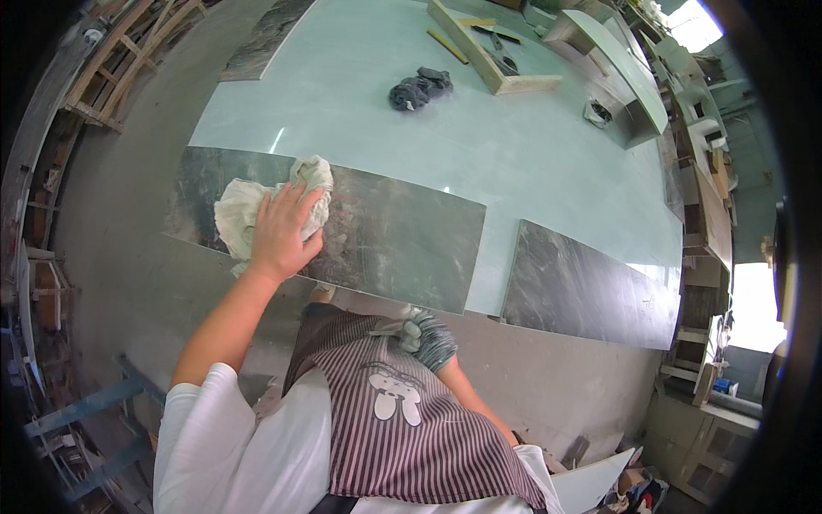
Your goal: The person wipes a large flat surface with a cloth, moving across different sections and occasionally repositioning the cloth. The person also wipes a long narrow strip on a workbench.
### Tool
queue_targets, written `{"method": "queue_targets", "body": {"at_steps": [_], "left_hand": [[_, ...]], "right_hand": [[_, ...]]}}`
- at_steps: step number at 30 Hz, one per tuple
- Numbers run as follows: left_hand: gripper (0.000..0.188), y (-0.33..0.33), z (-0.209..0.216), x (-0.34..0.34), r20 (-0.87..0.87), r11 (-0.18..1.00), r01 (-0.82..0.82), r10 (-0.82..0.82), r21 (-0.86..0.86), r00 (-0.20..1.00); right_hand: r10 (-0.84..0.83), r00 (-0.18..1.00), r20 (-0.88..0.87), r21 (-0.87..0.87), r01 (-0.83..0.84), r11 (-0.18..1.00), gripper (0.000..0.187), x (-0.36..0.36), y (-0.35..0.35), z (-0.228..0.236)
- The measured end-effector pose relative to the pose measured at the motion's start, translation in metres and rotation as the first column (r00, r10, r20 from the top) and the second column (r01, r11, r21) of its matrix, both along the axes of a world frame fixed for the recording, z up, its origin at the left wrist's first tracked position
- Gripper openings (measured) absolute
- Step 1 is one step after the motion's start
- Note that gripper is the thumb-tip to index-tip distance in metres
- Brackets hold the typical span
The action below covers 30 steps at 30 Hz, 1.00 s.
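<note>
My bare left hand point(284, 231) presses a crumpled white cloth point(235, 210) onto a dark grey, marble-patterned slab point(402, 227). Its fingers bend over the cloth, which bunches out on both sides. The slab's surface looks dusty and smeared around the cloth. On my right hand point(425, 336) is a grey knitted glove with pale green fingers. That hand is held low against my striped apron point(377, 420), just off the slab's near edge. Its fingers are curled in, and whatever they may hold is hidden.
Another dark slab point(591, 287) lies to the right on the pale green tabletop point(342, 103). Farther back are a dark bundled cloth point(419, 88), an L-shaped wooden piece point(488, 60) and a curved white panel point(612, 73). A wooden frame point(128, 60) stands at far left.
</note>
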State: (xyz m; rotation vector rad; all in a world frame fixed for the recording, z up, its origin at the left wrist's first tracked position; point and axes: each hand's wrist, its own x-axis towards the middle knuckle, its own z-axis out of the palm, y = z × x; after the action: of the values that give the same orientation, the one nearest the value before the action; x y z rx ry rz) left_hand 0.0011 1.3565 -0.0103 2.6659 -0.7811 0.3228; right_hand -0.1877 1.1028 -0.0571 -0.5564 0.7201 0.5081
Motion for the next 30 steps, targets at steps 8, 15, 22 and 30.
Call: {"method": "queue_targets", "body": {"at_steps": [8, 15, 22, 30], "left_hand": [[0.070, 0.000, -0.004, -0.001, 0.023, 1.000, -0.004, 0.004, 0.006, 1.000], [0.071, 0.000, -0.003, 0.000, 0.038, 1.000, 0.012, -0.012, -0.001, 0.999], [0.070, -0.001, -0.002, -0.001, 0.052, 1.000, 0.004, -0.005, 0.010, 0.999], [0.070, -0.001, -0.005, 0.002, 0.074, 0.999, -0.010, 0.007, 0.037, 0.997]], "right_hand": [[-0.069, 0.997, 0.046, -0.003, 0.070, 0.998, 0.016, -0.018, -0.028, 0.002], [-0.040, 0.999, 0.028, -0.056, 0.042, 0.998, 0.014, -0.020, -0.043, 0.000], [0.053, 0.998, 0.031, -0.093, -0.050, 0.994, 0.012, -0.015, -0.051, 0.007], [0.034, 0.999, 0.025, -0.047, -0.033, 0.998, 0.014, -0.024, -0.063, 0.003]]}}
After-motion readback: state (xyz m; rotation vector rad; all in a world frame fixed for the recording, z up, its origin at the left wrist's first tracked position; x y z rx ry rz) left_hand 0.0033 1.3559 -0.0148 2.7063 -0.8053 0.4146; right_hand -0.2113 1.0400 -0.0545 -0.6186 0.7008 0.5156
